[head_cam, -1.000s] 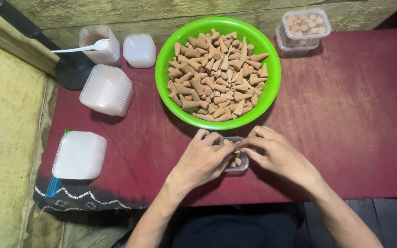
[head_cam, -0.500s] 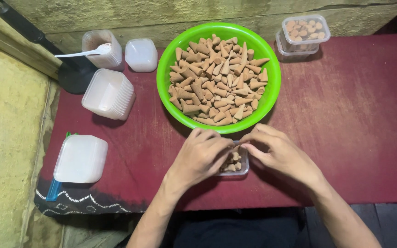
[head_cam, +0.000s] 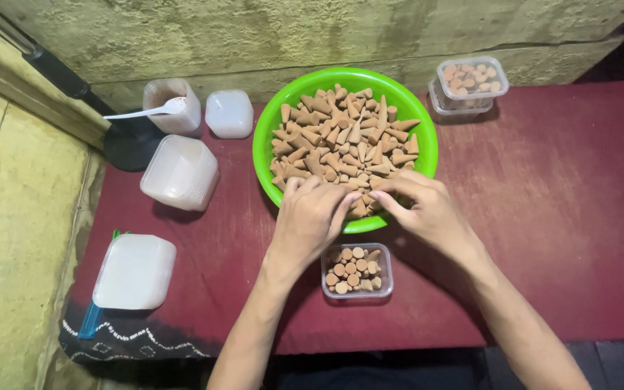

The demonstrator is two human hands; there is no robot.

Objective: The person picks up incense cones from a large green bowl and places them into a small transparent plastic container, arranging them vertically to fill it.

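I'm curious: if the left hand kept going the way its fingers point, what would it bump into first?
The left hand points up and a bit right, into the green bowl. It would most likely meet the brown cones first, and its fingertips seem to touch some already.

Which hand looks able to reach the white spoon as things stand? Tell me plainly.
Probably the left hand. It sits at the green bowl's near rim, on the same side as the white spoon, which rests in a cup at the back left. Only bare red cloth lies between; the right hand would have to cross the bowl.
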